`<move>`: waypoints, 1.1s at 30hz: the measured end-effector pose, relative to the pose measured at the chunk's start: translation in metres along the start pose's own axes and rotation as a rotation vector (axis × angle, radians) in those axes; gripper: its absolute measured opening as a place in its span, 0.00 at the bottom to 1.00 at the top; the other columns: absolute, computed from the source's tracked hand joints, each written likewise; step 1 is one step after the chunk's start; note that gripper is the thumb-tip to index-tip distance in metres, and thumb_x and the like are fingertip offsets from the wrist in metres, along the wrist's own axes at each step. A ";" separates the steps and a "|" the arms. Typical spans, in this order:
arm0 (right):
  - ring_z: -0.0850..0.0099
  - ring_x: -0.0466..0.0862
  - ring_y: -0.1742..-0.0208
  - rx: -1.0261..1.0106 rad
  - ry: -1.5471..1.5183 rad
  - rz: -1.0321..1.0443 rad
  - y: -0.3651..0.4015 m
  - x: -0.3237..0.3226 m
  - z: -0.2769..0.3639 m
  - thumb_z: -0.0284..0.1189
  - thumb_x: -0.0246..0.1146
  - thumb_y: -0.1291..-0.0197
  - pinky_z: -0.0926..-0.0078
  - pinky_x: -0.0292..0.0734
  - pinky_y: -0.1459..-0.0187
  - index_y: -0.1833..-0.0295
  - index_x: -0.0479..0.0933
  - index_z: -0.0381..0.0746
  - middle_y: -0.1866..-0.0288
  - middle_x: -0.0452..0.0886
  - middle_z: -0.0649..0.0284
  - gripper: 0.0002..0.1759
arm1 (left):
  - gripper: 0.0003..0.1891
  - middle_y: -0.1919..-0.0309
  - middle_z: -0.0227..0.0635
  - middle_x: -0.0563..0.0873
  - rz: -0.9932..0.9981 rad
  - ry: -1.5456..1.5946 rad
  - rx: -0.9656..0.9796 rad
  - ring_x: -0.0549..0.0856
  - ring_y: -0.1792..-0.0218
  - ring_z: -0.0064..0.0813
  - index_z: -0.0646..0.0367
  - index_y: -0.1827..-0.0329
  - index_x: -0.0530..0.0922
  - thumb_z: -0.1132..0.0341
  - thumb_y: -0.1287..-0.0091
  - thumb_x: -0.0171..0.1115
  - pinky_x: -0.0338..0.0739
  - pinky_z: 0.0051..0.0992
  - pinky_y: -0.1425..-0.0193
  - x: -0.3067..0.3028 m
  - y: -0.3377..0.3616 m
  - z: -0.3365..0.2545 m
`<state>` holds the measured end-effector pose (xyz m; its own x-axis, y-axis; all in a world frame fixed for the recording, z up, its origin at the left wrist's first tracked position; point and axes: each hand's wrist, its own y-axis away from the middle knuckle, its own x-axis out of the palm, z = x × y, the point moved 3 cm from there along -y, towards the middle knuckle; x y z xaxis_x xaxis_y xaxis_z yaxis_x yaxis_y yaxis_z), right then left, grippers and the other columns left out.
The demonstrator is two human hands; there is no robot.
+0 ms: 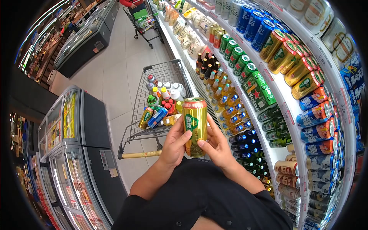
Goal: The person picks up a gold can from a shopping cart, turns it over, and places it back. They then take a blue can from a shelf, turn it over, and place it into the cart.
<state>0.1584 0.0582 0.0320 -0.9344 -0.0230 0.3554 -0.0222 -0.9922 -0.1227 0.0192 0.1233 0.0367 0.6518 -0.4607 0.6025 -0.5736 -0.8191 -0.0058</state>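
A gold beer can [196,124] with a green emblem and a red-rimmed top stands upright between my two hands, in front of my chest. My left hand [174,142] wraps its left side, thumb across the front. From the right, my right hand [215,143] closes on it, thumb pressed near the lower front. Just beyond the can is a wire shopping cart [138,109] with a yellowish handle [143,155]. Inside the cart lie several bottles, a blue can [157,116] and another gold can [146,117].
Shelves on the right hold blue cans [253,25], gold cans [283,57], green cans [241,64], a green Heineken pack [258,92] and bottles [226,100]. Freezer cabinets [94,126] stand at left. Farther up the aisle, a person in red sleeves [130,3] stands at another cart [145,22].
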 end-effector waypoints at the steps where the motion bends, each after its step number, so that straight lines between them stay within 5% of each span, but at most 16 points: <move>1: 0.57 0.68 0.18 0.002 0.003 -0.002 0.000 0.000 0.000 0.23 0.64 0.27 0.62 0.64 0.23 0.12 0.40 0.34 0.17 0.62 0.42 0.49 | 0.35 0.23 0.41 0.71 -0.004 -0.003 0.000 0.72 0.23 0.35 0.62 0.15 0.56 0.67 0.23 0.59 0.65 0.40 0.19 -0.001 0.000 0.001; 33: 0.61 0.73 0.22 0.032 0.023 -0.056 -0.002 -0.004 -0.013 0.23 0.67 0.29 0.64 0.69 0.26 0.12 0.42 0.36 0.21 0.68 0.46 0.50 | 0.32 0.24 0.42 0.72 -0.027 0.024 -0.039 0.74 0.24 0.36 0.62 0.15 0.56 0.67 0.21 0.52 0.67 0.40 0.20 -0.005 -0.003 0.010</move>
<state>0.1575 0.0621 0.0183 -0.9398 0.0355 0.3398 -0.0641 -0.9952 -0.0735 0.0224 0.1243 0.0263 0.6558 -0.4295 0.6208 -0.5751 -0.8170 0.0422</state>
